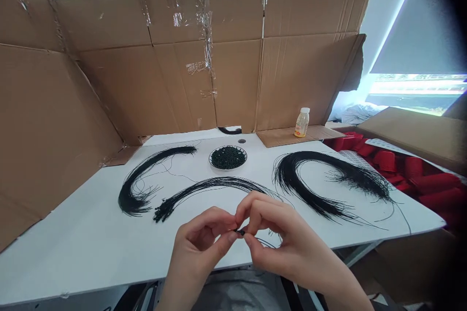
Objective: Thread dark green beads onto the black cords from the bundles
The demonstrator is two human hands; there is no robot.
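Close to the table's front edge, my left hand (204,243) pinches the tip of a thin black cord (236,230) between thumb and forefinger. My right hand (280,238) meets it, its thumb and forefinger closed on a small dark bead or knot (242,233) at that cord end. Which of the two it is, I cannot tell. Thin black strands (266,243) show beneath my right palm. Just beyond my hands lies a cord bundle (215,183) with thick, dark tips at its left end. A dish (228,168) of small dark green beads (228,157) stands behind it.
Curved bundles of black cord lie at left (127,189) and right (292,167) on the white table (91,238). Cardboard walls (168,82) enclose the back and left. A small bottle (302,122) stands at back right, near a box of red items (414,167).
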